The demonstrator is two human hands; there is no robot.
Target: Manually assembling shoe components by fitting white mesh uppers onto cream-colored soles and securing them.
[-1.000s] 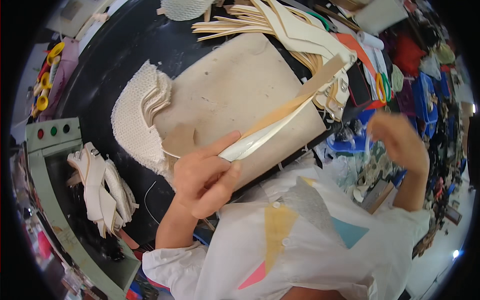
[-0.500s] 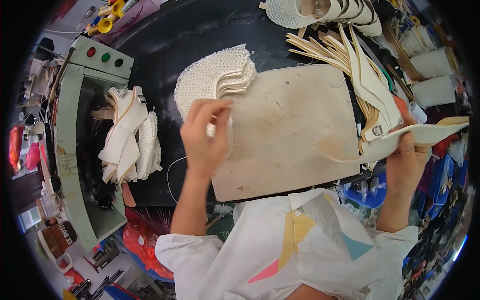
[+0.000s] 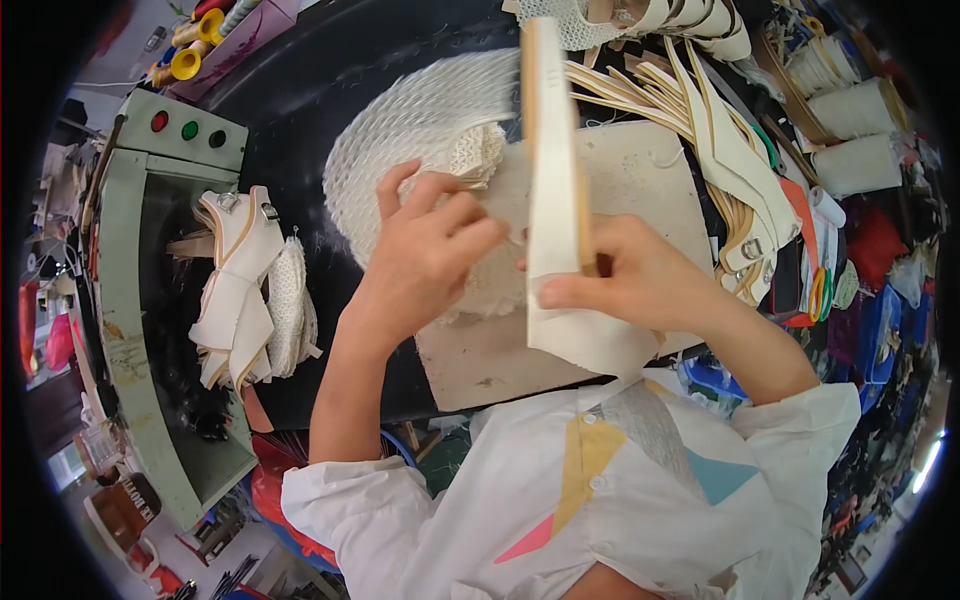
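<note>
My right hand (image 3: 635, 275) grips a cream leather strap piece (image 3: 553, 200) with a tan edge, thumb on its face. The strap stands upright over the board, its far end blurred. To its left, my left hand (image 3: 430, 245) bends its fingers over a white woven mesh piece (image 3: 365, 160), which it appears to hold; the thumb is partly hidden. Motion smears that curved piece. Behind the fingers, a small stack of mesh pieces (image 3: 477, 152) shows sharper layered edges. Part of the mesh also shows between my left hand and the strap.
A beige board (image 3: 480, 365) lies on the black table. Buckled cream straps (image 3: 745, 180) are piled at right. More straps and mesh (image 3: 245, 280) sit at left beside a grey-green machine housing (image 3: 135, 300) with buttons. Thread spools (image 3: 850, 165) stand far right.
My right hand has carried the strap from the right edge to mid-board and turned it upright. My left hand has reached further onto the mesh, whose top piece has shifted and blurred.
</note>
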